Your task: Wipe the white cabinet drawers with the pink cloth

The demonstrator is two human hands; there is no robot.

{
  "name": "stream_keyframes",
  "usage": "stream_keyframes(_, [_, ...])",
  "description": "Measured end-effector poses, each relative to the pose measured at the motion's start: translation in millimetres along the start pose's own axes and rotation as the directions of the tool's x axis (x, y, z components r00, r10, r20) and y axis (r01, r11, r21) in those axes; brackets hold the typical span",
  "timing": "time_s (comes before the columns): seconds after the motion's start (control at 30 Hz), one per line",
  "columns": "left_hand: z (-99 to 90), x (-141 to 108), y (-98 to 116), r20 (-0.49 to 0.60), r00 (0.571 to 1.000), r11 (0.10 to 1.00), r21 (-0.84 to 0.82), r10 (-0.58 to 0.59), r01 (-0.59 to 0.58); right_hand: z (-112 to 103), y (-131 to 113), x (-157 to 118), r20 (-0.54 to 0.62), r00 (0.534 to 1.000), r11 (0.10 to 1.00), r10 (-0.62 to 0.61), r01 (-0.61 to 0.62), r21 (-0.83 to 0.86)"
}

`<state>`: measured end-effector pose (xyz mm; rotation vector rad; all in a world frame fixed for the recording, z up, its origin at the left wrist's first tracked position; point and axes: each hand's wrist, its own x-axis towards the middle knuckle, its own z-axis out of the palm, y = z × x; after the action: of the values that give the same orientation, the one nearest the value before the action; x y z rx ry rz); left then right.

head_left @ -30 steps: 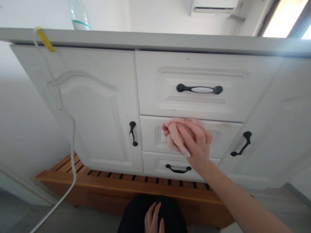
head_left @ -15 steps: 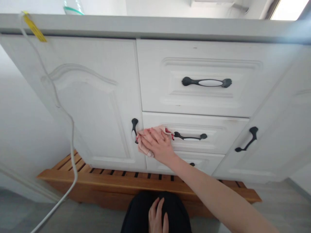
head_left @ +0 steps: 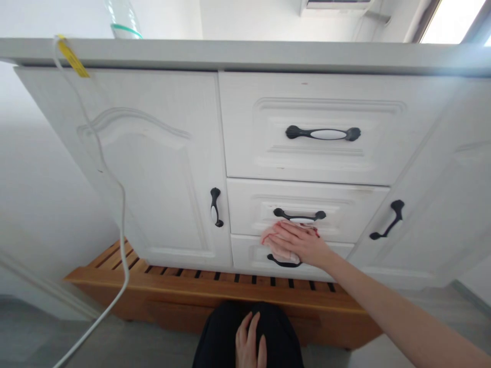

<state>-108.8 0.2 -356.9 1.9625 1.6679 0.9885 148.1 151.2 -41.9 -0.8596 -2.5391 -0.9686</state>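
My right hand (head_left: 303,245) presses a pink-and-white cloth (head_left: 278,240) against the front of the white cabinet. The cloth lies across the gap between the middle drawer (head_left: 245,204) and the bottom drawer (head_left: 243,253). Just above my fingers is the middle drawer's black handle (head_left: 279,212), while the bottom handle (head_left: 282,263) is partly covered by the hand and cloth. My left hand (head_left: 248,342) rests on my dark-trousered legs (head_left: 218,337), fingers stretched out and holding nothing.
A slatted wooden bench (head_left: 184,291) stands between my knees and the cabinet. At left, a white cable (head_left: 123,225) with a yellow tag (head_left: 74,57) hangs over the countertop (head_left: 245,53). A clear container (head_left: 125,23) with a green band stands on top. Doors flank the drawers.
My right hand has moved right and slightly down with the cloth, from beside the left door's handle to below the middle drawer handle. The left hand stays put. The view has tilted up slightly.
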Motion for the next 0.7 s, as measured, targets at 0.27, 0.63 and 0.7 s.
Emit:
stream_keyframes(0.27, [-9.4, 9.2, 28.1, -0.056, 0.983, 0.97, 0.185, 0.173, -0.16, -12.7, 23.3, -107.9, 0.039, 0.954, 0.945, 0.298, -0.289, -0.154])
stream_keyframes(0.63, [-58.5, 134.5, 177.7, 0.103, 0.883, 0.867, 0.168, 0.459, -0.47, -5.4, 1.3, -140.3, -0.154, 0.871, 0.867, 0.467, -0.485, -0.116])
stream_keyframes(0.7, [-55.7, 139.4, 177.2, 0.129, 0.879, 0.863, 0.173, 0.458, -0.475, -2.2, -16.8, -151.1, -0.137, 0.805, 0.811, 0.577, -0.585, -0.026])
